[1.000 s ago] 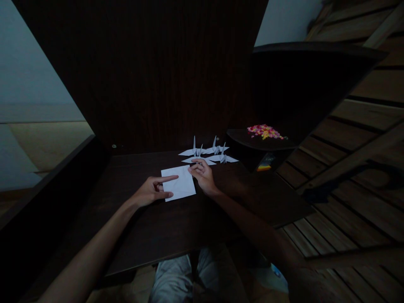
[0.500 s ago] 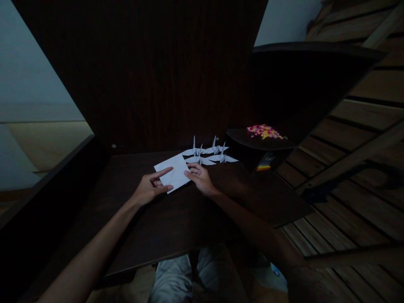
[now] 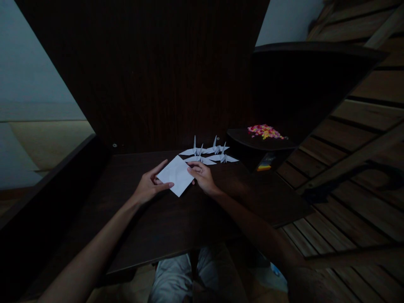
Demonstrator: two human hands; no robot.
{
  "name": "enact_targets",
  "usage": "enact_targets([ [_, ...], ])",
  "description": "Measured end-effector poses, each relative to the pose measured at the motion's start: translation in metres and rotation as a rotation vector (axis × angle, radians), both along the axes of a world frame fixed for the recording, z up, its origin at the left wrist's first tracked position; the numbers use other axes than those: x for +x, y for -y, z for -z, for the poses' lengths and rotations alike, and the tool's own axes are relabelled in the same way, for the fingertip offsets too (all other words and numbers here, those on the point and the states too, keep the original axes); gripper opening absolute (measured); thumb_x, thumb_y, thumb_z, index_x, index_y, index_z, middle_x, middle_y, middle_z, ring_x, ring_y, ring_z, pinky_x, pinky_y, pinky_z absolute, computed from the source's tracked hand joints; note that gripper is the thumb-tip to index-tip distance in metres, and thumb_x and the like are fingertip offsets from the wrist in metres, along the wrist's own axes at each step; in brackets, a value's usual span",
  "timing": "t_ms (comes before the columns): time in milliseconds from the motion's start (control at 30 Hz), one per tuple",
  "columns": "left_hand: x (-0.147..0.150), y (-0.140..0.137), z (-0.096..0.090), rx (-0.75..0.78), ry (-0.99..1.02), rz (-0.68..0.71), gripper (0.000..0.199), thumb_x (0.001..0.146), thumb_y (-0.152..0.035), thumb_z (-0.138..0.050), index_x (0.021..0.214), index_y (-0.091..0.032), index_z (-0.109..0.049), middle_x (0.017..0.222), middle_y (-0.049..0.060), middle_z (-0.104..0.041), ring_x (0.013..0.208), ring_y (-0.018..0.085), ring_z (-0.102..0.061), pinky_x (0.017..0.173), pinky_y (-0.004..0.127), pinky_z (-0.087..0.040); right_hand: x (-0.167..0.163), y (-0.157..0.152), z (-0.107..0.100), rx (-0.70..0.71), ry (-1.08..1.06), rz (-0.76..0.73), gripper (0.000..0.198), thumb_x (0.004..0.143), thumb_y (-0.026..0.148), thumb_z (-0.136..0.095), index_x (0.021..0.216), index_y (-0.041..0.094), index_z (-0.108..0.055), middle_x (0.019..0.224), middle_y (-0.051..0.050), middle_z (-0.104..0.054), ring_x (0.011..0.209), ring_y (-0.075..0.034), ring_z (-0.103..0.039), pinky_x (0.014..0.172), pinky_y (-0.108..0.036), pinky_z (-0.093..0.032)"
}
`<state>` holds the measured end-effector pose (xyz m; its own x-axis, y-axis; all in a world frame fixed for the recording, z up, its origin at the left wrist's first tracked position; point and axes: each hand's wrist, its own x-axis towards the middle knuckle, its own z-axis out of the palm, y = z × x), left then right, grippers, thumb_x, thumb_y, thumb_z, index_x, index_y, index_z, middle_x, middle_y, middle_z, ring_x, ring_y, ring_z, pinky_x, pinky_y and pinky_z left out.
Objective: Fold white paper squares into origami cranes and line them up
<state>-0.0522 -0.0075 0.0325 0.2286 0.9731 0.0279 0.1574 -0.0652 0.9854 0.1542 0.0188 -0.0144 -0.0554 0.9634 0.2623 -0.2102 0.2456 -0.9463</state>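
A white square sheet of paper (image 3: 176,174) is held between my two hands over the dark desk, one corner pointing toward me. My left hand (image 3: 150,182) grips its left corner, thumb on top and the index finger raised off the upper left edge. On the opposite corner my right hand (image 3: 202,176) pinches the sheet with its thumb on top and the fingers underneath. Just beyond the paper stand several white origami cranes (image 3: 223,157), set close together with their wings spread. The sheet's far corner overlaps the nearest crane in view.
Small pink, red and yellow pieces (image 3: 265,131) lie in a heap on a rounded side shelf (image 3: 252,143) at the right. A dark upright panel (image 3: 164,84) closes off the back of the desk (image 3: 151,231). A wooden slatted structure (image 3: 353,181) stands at far right.
The paper has turned so that a corner now points toward me. My left index finger has lifted off its face, and my right hand has shifted slightly right.
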Motion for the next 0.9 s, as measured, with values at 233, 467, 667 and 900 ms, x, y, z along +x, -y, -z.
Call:
enact_targets([
  [233,0.0022,-0.0007,0.0018,0.012,-0.014,0.03,0.081,0.053,-0.027,-0.082,0.128,-0.014,-0.054,0.109,0.01,-0.069,0.088,0.023,-0.067,0.068,0.03,-0.055,0.0001,0.0035,-0.0049,-0.06,0.034,0.038,0.03,0.065,0.042,-0.074,0.078,0.016,-0.064,0.061,0.0,-0.063,0.047,-0.01,-0.052,0.041,-0.021,-0.041],
  [467,0.0011,-0.0029,0.0066,-0.072,0.03,-0.005,0.05,0.065,-0.037,-0.076,0.107,-0.013,-0.067,0.088,0.009,-0.074,0.075,0.022,-0.069,0.064,0.03,-0.054,-0.001,0.0054,-0.0046,-0.057,0.061,-0.011,0.028,0.062,0.039,-0.075,0.072,0.017,-0.062,0.058,0.001,-0.061,0.049,-0.011,-0.053,0.041,-0.021,-0.04],
  [667,0.0003,-0.0041,0.0087,-0.042,0.036,-0.068,0.045,0.061,-0.041,-0.078,0.096,-0.013,-0.07,0.08,0.008,-0.074,0.068,0.02,-0.068,0.06,0.028,-0.052,0.0002,0.0039,-0.004,-0.043,0.051,-0.045,0.029,0.067,0.038,-0.073,0.086,0.016,-0.065,0.064,0.001,-0.063,0.054,-0.012,-0.057,0.048,-0.023,-0.046],
  [900,0.0002,-0.0065,0.0093,-0.025,0.08,-0.144,0.048,0.062,-0.047,-0.076,0.094,-0.012,-0.069,0.078,0.008,-0.073,0.068,0.022,-0.067,0.059,0.028,-0.051,0.0001,0.0033,-0.0048,-0.126,0.0,-0.189,0.035,0.064,0.041,-0.076,0.084,0.015,-0.064,0.066,-0.001,-0.066,0.049,-0.013,-0.06,0.046,-0.027,-0.053],
])
